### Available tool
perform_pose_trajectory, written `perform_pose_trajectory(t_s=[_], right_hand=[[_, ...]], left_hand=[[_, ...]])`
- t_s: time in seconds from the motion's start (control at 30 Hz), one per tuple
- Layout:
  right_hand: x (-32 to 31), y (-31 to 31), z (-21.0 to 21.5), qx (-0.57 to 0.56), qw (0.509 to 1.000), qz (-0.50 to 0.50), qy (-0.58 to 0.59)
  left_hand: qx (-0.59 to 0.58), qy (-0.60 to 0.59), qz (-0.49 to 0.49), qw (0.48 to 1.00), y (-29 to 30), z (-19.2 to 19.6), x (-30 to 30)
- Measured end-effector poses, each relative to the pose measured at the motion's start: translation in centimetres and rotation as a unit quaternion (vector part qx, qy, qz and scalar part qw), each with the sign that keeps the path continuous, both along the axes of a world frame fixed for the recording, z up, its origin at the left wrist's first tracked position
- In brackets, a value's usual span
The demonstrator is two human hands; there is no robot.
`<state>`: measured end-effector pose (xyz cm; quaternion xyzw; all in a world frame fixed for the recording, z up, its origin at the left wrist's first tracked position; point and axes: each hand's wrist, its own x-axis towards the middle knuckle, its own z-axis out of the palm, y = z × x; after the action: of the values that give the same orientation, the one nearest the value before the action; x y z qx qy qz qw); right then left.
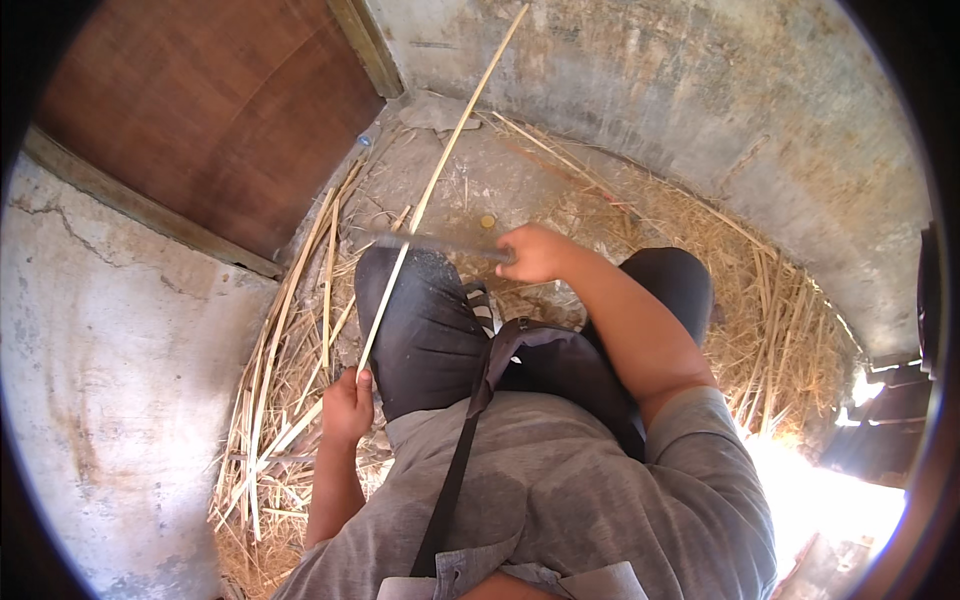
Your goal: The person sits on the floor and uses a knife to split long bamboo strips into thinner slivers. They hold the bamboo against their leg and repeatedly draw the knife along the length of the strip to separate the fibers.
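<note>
A long, pale bamboo strip [437, 172] runs slantwise from my left side over my left thigh toward the far wall. My left hand [348, 405] is closed round its near end, beside my left knee. In my right hand [535, 252], above the gap between my knees, is the handle of a knife [445, 243]. The dark blade is smeared by motion and points left. It crosses the strip just beyond my left knee; whether it touches the strip I cannot tell.
Split strips [275, 340] lie in a loose pile along the left wall. Shavings [740, 290] and more strips heap along the right wall. A brown door panel [200, 110] stands at the far left, and a stained concrete wall [680, 80] curves behind. A small yellow disc [488, 221] lies on the ground.
</note>
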<state>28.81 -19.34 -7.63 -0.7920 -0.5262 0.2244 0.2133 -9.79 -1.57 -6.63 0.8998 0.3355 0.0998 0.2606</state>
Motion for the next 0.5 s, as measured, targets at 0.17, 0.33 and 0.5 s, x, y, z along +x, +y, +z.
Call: perform_pose_trajectory(t_s=[0.17, 0.33, 0.5], right_hand=[[0.3, 0.6, 1.3, -0.038, 0.998, 0.036, -0.019], [6.1, -2.7, -0.7, 0.026, 0.967, -0.246, 0.065], [2.5, -1.0, -0.7, 0.014, 0.993, -0.114, -0.006]], left_hand=[[0.033, 0.018, -0.001, 0.999, 0.7, -1.0, -1.2], [0.041, 0.028, -0.009, 0.999, 1.5, -0.6, -2.1], [0.031, 0.025, -0.006, 0.999, 1.1, -0.4, -2.0]])
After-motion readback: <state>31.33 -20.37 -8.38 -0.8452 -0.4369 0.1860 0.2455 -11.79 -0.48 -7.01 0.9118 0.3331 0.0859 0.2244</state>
